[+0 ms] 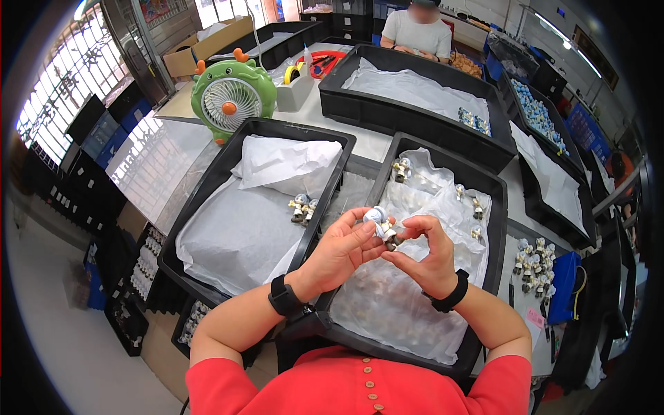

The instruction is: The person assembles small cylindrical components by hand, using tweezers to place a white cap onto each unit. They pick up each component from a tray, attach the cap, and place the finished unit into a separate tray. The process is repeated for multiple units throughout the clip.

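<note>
Above the near edge of the right black tray point(496, 228), both my hands are closed on one small figurine point(379, 220) with a pale blue-grey top and dark feet. My left hand point(349, 242) grips it around the upper part. My right hand point(427, 257) pinches its lower end between thumb and fingers. Crumpled translucent sheeting lines this tray, and several similar figurines point(401, 169) lie on it, with more shapes blurred beneath. In the left black tray point(259, 126), two figurines point(302, 207) rest on white paper by its right wall.
A green fan point(233, 97) stands behind the left tray, near a tape dispenser point(296, 90). Beyond is a larger black tray point(415, 104) with small blue pieces. A cluster of figurines point(535, 266) and a blue pouch point(564, 287) lie at right. A co-worker point(417, 31) sits opposite.
</note>
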{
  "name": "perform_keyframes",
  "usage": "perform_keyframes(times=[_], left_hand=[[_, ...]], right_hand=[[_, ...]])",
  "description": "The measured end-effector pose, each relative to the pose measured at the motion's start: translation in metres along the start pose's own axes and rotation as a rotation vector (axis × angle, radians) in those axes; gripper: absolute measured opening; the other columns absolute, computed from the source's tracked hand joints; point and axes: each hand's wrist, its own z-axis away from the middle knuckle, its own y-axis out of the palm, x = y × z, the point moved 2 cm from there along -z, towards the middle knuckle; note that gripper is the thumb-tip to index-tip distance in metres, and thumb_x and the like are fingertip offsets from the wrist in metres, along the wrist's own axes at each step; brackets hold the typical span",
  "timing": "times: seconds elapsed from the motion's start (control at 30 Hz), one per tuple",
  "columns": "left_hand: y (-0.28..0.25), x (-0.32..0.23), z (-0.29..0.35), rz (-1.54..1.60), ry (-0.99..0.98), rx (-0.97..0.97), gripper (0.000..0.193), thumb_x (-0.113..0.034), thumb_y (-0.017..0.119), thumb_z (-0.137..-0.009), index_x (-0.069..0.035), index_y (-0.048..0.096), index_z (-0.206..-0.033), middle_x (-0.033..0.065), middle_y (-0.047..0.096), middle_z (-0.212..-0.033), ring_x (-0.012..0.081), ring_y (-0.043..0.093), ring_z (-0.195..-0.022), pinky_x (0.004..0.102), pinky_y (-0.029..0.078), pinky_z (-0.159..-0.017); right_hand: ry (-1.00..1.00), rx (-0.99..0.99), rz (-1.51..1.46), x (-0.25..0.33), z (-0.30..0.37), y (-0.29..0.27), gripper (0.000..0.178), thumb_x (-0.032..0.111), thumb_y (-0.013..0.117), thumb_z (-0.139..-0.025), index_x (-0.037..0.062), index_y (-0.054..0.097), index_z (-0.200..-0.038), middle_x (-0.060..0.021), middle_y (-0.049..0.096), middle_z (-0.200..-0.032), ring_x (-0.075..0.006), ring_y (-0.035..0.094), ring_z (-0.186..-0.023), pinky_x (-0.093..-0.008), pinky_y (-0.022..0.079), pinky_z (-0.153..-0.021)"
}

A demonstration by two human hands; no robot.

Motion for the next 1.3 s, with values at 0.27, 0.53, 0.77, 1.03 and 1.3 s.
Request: perform_keyframes(times=[0.27,0.53,0.77,1.03,1.3], left_hand=[[-0.002,0.003,-0.001,0.027,-0.077,0.099,0.046,-0.023,0.045,-0.098,-0.005,0.03,-0.138,0.008,0.049,-0.126,0.0216,0.054,-0.112,0.0356,0.045,-0.092],[-0.001,0.004,-0.003,-0.01,-0.041,0.172,0.05,-0.019,0.048,-0.096,-0.01,0.028,-0.141,0.0076,0.051,-0.124,0.021,0.055,-0.11,0.0368,0.045,-0.09],[-0.004,-0.018,0.0,-0.134,-0.106,-0.005,0.036,-0.018,0.054,-0.093,-0.011,0.042,-0.126,0.0069,0.056,-0.118,0.016,0.058,-0.099,0.0303,0.046,-0.083],[-0.102,-0.114,0.002,-1.42,-0.237,-0.424,0.032,-0.015,0.064,-0.082,-0.003,0.055,-0.11,0.0091,0.063,-0.083,0.0128,0.062,-0.07,0.0253,0.049,-0.057],[-0.187,-0.097,-0.025,-1.891,-0.148,-0.618,0.034,-0.014,0.069,-0.065,0.001,0.065,-0.095,0.0147,0.066,-0.077,0.0237,0.065,-0.07,0.0323,0.052,-0.062]], right_hand=[[0.01,0.048,-0.022,0.002,0.002,0.002,0.053,0.009,0.082,-0.064,0.0086,0.054,-0.11,-0.0043,0.057,-0.089,-0.014,0.057,-0.076,-0.0276,0.048,-0.068],[-0.017,0.054,-0.032,0.003,0.001,0.001,0.057,0.006,0.081,-0.063,0.0103,0.054,-0.113,-0.0049,0.055,-0.088,-0.0168,0.055,-0.077,-0.0293,0.046,-0.068],[-0.055,0.14,-0.057,0.009,-0.004,-0.004,0.054,0.008,0.078,-0.067,0.0089,0.055,-0.116,-0.0071,0.056,-0.094,-0.0187,0.056,-0.083,-0.0292,0.045,-0.07],[-0.035,0.085,-0.108,0.009,-0.006,-0.006,0.039,0.003,0.072,-0.073,0.0059,0.059,-0.109,-0.0072,0.058,-0.094,-0.0172,0.056,-0.079,-0.0274,0.045,-0.067],[0.022,0.099,-0.075,-0.001,-0.005,-0.001,0.03,0.002,0.068,-0.074,0.0059,0.061,-0.103,-0.007,0.06,-0.091,-0.0159,0.057,-0.074,-0.0265,0.045,-0.065]])
